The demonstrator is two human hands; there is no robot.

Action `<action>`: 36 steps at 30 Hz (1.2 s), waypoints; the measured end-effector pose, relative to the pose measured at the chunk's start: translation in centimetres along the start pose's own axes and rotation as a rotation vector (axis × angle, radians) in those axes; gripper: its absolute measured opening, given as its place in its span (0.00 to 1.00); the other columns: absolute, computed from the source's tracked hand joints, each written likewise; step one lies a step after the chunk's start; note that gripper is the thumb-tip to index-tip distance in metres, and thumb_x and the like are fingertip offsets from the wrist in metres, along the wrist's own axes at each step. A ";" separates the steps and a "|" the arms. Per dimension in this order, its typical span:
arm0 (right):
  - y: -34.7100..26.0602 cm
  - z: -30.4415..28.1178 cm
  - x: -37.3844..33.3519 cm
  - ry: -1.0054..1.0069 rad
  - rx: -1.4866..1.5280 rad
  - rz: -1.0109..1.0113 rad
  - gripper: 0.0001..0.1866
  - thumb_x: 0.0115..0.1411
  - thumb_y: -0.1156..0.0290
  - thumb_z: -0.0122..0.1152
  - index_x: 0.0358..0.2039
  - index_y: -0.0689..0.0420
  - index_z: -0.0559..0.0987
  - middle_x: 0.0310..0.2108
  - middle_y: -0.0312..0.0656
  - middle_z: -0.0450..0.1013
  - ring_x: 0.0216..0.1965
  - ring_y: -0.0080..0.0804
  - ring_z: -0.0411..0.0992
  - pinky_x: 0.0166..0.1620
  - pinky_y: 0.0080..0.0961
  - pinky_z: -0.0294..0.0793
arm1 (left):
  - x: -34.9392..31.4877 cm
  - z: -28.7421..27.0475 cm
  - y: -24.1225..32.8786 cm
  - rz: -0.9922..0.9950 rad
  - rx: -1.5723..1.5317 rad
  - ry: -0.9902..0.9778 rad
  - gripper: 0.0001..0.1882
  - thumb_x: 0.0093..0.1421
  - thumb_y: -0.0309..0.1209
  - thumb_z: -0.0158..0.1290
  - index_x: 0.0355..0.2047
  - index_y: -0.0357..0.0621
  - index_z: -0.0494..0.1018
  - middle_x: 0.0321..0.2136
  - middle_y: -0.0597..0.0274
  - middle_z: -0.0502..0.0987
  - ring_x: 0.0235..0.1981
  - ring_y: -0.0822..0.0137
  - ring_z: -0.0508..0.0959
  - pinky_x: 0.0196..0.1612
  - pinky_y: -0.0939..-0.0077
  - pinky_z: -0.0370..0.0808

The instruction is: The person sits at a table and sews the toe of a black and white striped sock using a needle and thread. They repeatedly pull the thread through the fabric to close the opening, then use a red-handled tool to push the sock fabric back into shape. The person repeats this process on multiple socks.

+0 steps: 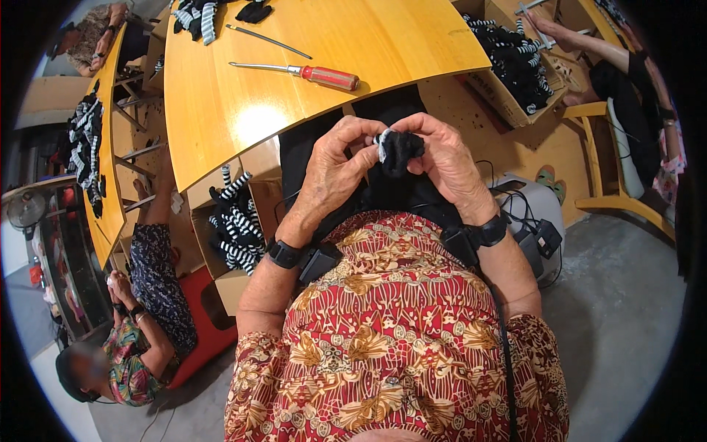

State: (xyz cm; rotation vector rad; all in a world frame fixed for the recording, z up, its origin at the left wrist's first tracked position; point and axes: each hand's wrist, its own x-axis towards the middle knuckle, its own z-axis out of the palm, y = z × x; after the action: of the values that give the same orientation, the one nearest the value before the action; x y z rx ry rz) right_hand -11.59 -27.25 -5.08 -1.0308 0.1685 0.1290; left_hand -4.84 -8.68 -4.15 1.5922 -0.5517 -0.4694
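Over my lap, both hands pinch a small bunched black knit piece (400,155) with a white edge. My left hand (335,162) grips its white-edged side between thumb and fingertips. My right hand (449,162) has its thumb and fingers closed on the dark side. The piece is crumpled, so I cannot tell whether it is a sock or a glove. Beyond my hands, a screwdriver (328,76) with a red handle lies on the yellow table (398,44). A thin metal rod (269,41) lies behind it.
Striped black-and-white knit pieces fill a cardboard box (232,291) at my left and another box (508,110) at the far right. More striped pieces (208,20) lie on the table. People sit at left and right. A white case (549,221) with cables stands at my right.
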 end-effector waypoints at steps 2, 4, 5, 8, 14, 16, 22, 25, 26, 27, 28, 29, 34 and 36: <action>-0.8 0.4 -0.3 0.013 -0.152 -0.038 0.10 0.61 0.68 0.59 0.41 0.58 0.77 0.30 0.32 0.74 0.28 0.12 0.70 0.30 0.09 0.70 | 0.2 0.1 0.6 0.150 0.208 0.048 0.14 0.52 0.18 0.55 0.40 0.41 0.77 0.29 0.67 0.67 0.30 0.75 0.70 0.34 0.81 0.69; -1.1 0.7 -0.5 0.038 -0.251 -0.071 0.09 0.60 0.69 0.60 0.39 0.59 0.77 0.30 0.32 0.74 0.28 0.12 0.70 0.30 0.10 0.70 | 0.3 0.2 0.9 0.206 0.330 0.082 0.14 0.51 0.17 0.55 0.39 0.42 0.78 0.27 0.66 0.67 0.30 0.74 0.70 0.33 0.80 0.69; -1.2 0.8 -0.6 0.055 -0.274 -0.085 0.09 0.60 0.70 0.61 0.39 0.59 0.77 0.30 0.32 0.74 0.28 0.13 0.70 0.31 0.11 0.71 | 0.3 0.2 1.0 0.185 0.349 0.091 0.15 0.51 0.17 0.56 0.39 0.43 0.78 0.27 0.65 0.66 0.30 0.73 0.70 0.33 0.80 0.69; -0.8 1.6 -0.4 0.092 -0.415 -0.163 0.06 0.58 0.74 0.62 0.36 0.60 0.77 0.29 0.32 0.74 0.29 0.13 0.70 0.32 0.14 0.72 | 0.3 0.1 0.5 0.110 0.305 0.095 0.12 0.55 0.20 0.56 0.40 0.42 0.78 0.31 0.68 0.70 0.32 0.76 0.69 0.36 0.81 0.68; -0.5 1.9 -0.1 0.205 -0.659 -0.322 0.05 0.54 0.81 0.58 0.32 0.61 0.75 0.25 0.33 0.72 0.29 0.15 0.70 0.32 0.16 0.73 | -0.3 0.4 1.6 -0.090 -0.156 0.043 0.17 0.59 0.23 0.56 0.49 0.41 0.74 0.39 0.69 0.75 0.39 0.78 0.72 0.43 0.83 0.70; -0.6 2.4 -0.3 0.250 -0.654 -0.351 0.04 0.54 0.81 0.58 0.31 0.61 0.75 0.25 0.34 0.72 0.28 0.15 0.70 0.31 0.16 0.73 | -0.5 0.6 2.1 -0.087 -0.219 0.024 0.20 0.59 0.23 0.56 0.52 0.41 0.71 0.39 0.66 0.76 0.42 0.77 0.75 0.47 0.82 0.72; -0.5 2.8 -0.4 0.228 -0.715 -0.409 0.04 0.54 0.81 0.57 0.31 0.61 0.73 0.24 0.36 0.72 0.26 0.17 0.71 0.29 0.19 0.72 | -0.5 0.6 0.9 -0.041 0.012 0.065 0.14 0.58 0.19 0.55 0.45 0.38 0.70 0.36 0.68 0.75 0.36 0.78 0.75 0.42 0.84 0.73; -1.3 3.7 -0.9 0.206 -0.780 -0.430 0.04 0.53 0.81 0.57 0.30 0.61 0.73 0.24 0.37 0.72 0.25 0.18 0.70 0.28 0.21 0.71 | -0.6 1.1 1.1 0.045 0.034 0.155 0.11 0.56 0.18 0.54 0.40 0.39 0.72 0.29 0.70 0.74 0.29 0.81 0.73 0.32 0.86 0.72; -1.4 4.0 -1.2 0.167 -0.838 -0.484 0.04 0.53 0.81 0.58 0.30 0.61 0.73 0.23 0.37 0.71 0.24 0.19 0.70 0.28 0.21 0.71 | -0.5 1.0 0.9 0.057 0.075 0.150 0.11 0.57 0.18 0.53 0.40 0.39 0.71 0.30 0.69 0.74 0.31 0.80 0.73 0.35 0.86 0.72; -1.3 4.3 -1.4 0.126 -0.897 -0.540 0.05 0.53 0.81 0.58 0.30 0.60 0.73 0.23 0.37 0.71 0.24 0.19 0.70 0.27 0.21 0.70 | -0.5 0.7 0.6 0.070 0.117 0.146 0.11 0.57 0.18 0.53 0.41 0.38 0.70 0.32 0.69 0.74 0.33 0.80 0.74 0.37 0.85 0.72; -1.1 4.3 -1.3 0.098 -0.887 -0.606 0.05 0.53 0.82 0.58 0.31 0.60 0.73 0.23 0.37 0.70 0.24 0.19 0.70 0.27 0.22 0.70 | -0.4 0.5 0.3 0.083 0.159 0.143 0.11 0.58 0.17 0.52 0.41 0.38 0.70 0.33 0.68 0.75 0.34 0.80 0.74 0.40 0.85 0.73; -0.9 4.2 -1.2 0.119 -0.852 -0.554 0.05 0.53 0.81 0.58 0.31 0.60 0.73 0.23 0.37 0.69 0.23 0.19 0.70 0.27 0.22 0.70 | -0.4 0.7 0.3 0.085 0.135 0.178 0.09 0.58 0.18 0.52 0.39 0.38 0.70 0.31 0.68 0.74 0.32 0.80 0.73 0.37 0.85 0.72; -0.3 2.7 0.1 0.117 -0.617 -0.437 0.08 0.54 0.77 0.63 0.34 0.59 0.74 0.30 0.35 0.70 0.30 0.18 0.70 0.30 0.19 0.72 | -0.2 0.7 0.3 0.020 -0.110 0.246 0.05 0.58 0.18 0.50 0.35 0.38 0.69 0.28 0.69 0.73 0.28 0.81 0.71 0.31 0.85 0.70; -0.4 2.4 0.0 0.095 -0.583 -0.345 0.09 0.55 0.75 0.65 0.35 0.58 0.74 0.35 0.34 0.70 0.35 0.19 0.69 0.33 0.18 0.73 | -0.2 0.9 0.3 0.052 -0.029 0.233 0.05 0.59 0.18 0.50 0.35 0.38 0.69 0.28 0.69 0.72 0.28 0.81 0.71 0.32 0.85 0.70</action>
State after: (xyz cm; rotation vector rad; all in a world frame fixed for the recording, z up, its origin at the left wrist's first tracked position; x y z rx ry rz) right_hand -11.31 -25.39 -3.50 -1.6319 0.0347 -0.1979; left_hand -5.61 -9.27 -3.96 1.5753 -0.4061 -0.2467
